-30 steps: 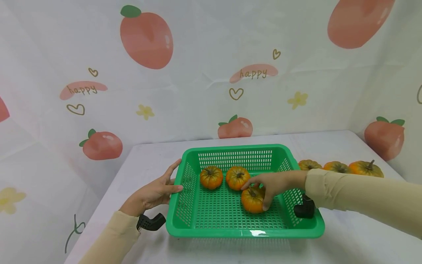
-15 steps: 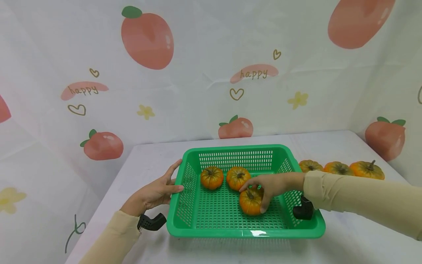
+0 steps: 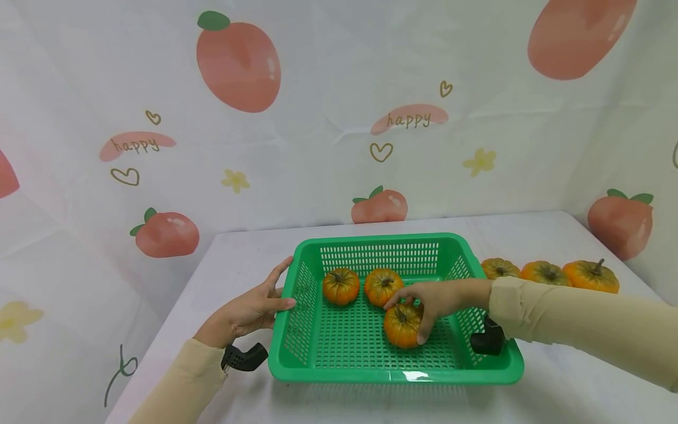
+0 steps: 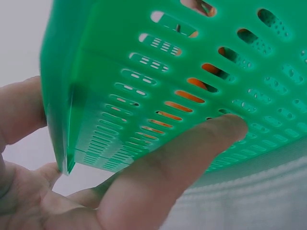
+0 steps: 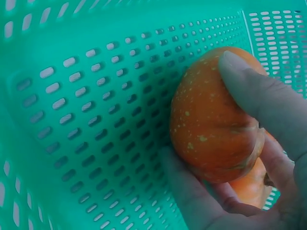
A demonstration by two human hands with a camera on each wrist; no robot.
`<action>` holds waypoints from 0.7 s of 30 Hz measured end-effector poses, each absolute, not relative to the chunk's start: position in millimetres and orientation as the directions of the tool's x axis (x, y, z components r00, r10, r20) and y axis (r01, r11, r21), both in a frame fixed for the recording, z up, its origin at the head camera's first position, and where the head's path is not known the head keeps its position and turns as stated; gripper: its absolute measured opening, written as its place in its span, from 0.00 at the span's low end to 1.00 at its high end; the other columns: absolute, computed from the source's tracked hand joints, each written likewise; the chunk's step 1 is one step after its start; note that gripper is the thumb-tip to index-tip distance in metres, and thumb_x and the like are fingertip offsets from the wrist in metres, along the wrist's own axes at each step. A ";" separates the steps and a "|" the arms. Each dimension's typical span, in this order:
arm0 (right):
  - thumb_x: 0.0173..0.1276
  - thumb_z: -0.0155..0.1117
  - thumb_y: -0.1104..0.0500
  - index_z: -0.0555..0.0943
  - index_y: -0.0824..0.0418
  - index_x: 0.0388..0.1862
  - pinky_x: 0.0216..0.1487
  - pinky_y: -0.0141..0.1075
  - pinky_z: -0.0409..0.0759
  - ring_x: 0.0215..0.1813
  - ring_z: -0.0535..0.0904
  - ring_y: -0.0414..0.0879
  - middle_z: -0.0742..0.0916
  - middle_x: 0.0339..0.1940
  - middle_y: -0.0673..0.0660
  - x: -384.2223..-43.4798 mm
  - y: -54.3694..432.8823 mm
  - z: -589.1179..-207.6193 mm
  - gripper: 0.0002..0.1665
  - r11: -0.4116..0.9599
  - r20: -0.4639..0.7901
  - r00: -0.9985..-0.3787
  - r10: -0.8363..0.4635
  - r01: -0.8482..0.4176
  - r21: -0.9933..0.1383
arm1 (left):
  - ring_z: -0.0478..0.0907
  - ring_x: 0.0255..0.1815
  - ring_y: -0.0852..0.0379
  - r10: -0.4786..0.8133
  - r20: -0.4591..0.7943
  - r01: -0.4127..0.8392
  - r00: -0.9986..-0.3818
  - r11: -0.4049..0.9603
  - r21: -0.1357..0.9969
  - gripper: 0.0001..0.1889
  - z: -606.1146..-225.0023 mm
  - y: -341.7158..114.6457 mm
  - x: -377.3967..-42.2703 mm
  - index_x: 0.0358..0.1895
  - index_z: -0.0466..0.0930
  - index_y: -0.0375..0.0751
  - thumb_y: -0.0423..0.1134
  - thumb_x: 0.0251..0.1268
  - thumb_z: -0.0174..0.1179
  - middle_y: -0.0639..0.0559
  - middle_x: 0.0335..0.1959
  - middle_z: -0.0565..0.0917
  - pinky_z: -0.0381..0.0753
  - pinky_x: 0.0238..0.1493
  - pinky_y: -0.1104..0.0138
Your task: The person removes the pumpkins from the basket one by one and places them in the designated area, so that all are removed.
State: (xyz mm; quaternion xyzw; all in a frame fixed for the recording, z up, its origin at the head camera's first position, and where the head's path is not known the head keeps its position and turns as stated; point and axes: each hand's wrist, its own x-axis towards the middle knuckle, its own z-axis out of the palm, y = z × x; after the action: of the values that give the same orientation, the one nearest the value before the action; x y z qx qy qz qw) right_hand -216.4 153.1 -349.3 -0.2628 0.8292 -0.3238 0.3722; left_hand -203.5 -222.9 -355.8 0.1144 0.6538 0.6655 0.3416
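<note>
Fingers of the left hand (image 3: 249, 311) hold the slotted green plastic basket (image 3: 394, 376) at its side; inside, the right hand (image 3: 436, 297) curls around a ribbed, squat orange pumpkin (image 3: 401, 331), two more pumpkins (image 3: 341, 287) just beyond those fingertips. Positioning it seems the step, calling for gentle, even pressure. Its short stem (image 3: 401, 316) lies beside them.

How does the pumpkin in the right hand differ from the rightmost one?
The held pumpkin is inside the green basket; the rightmost pumpkin sits outside, on the table. The right hand grips the held pumpkin; no hand grips the rightmost pumpkin. Both are orange and green.
</note>
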 end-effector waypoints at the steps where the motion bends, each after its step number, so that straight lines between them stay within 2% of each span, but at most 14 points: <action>1: 0.50 0.78 0.64 0.74 0.52 0.65 0.55 0.45 0.77 0.63 0.65 0.53 0.71 0.65 0.55 -216.2 153.5 -348.8 0.41 0.651 -0.445 -0.587 -0.677 -0.194 -0.734 | 0.80 0.54 0.42 0.605 -0.293 -0.304 -0.740 0.087 0.949 0.51 -355.9 -222.8 -203.4 0.74 0.24 0.75 0.30 0.70 0.54 0.28 0.72 0.55 0.78 0.53 0.46; 9: 0.51 0.79 0.61 0.74 0.49 0.66 0.57 0.47 0.76 0.60 0.68 0.55 0.72 0.64 0.59 -215.3 157.5 -339.0 0.42 0.633 -0.398 -0.607 -0.688 -0.232 -0.739 | 0.80 0.53 0.42 0.604 -0.293 -0.300 -0.741 0.092 0.949 0.51 -355.7 -222.0 -203.4 0.75 0.23 0.73 0.30 0.71 0.54 0.27 0.72 0.55 0.79 0.53 0.46; 15: 0.52 0.78 0.58 0.73 0.49 0.67 0.62 0.52 0.73 0.64 0.68 0.57 0.72 0.65 0.60 -215.5 163.5 -328.0 0.42 0.614 -0.355 -0.621 -0.699 -0.267 -0.743 | 0.81 0.53 0.42 0.603 -0.293 -0.298 -0.742 0.094 0.950 0.51 -356.1 -222.4 -203.7 0.75 0.24 0.74 0.31 0.71 0.54 0.28 0.72 0.55 0.79 0.52 0.46; 21: 0.52 0.78 0.56 0.72 0.52 0.68 0.63 0.52 0.72 0.64 0.69 0.58 0.72 0.67 0.60 -214.5 171.5 -317.4 0.43 0.602 -0.319 -0.637 -0.702 -0.292 -0.743 | 0.80 0.54 0.42 0.604 -0.292 -0.298 -0.742 0.093 0.950 0.51 -356.1 -222.6 -203.6 0.75 0.23 0.73 0.31 0.71 0.54 0.27 0.72 0.55 0.79 0.53 0.46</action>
State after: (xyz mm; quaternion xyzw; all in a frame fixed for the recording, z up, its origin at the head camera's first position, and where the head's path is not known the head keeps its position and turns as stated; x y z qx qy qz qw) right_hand -214.5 171.5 -317.4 -0.2957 0.8408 -0.3337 0.3070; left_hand -203.6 -222.6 -356.1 0.1164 0.6566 0.6632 0.3398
